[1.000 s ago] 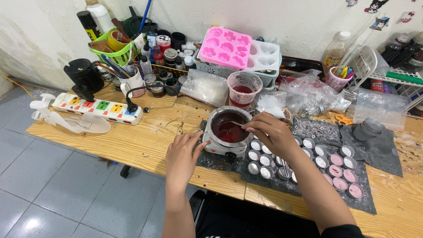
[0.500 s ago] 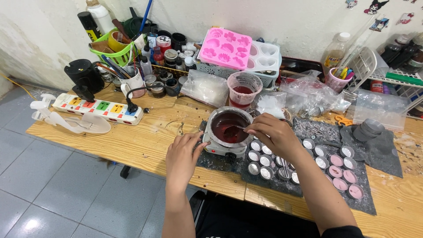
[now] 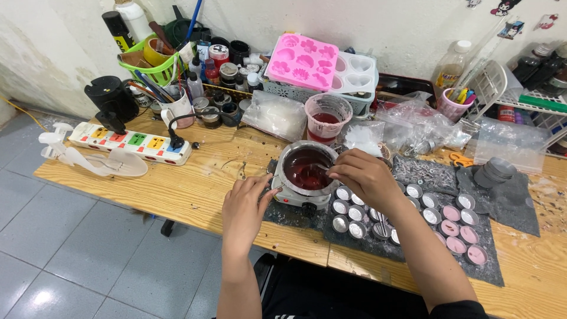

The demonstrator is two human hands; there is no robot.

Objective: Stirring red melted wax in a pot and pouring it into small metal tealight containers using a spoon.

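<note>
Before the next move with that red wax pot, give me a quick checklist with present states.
1. Pot upright on its heater: ok.
2. Left hand steadying the pot's side: ok, fingertips at the rim.
3. Right hand holding a stirrer in the red liquid: ok, though the tool is too thin to identify.
4. Empty tins beside the pot: ok.
5. Filled pink tins clear of the hands: ok.
6. Heater on or off: cannot tell.
</note>
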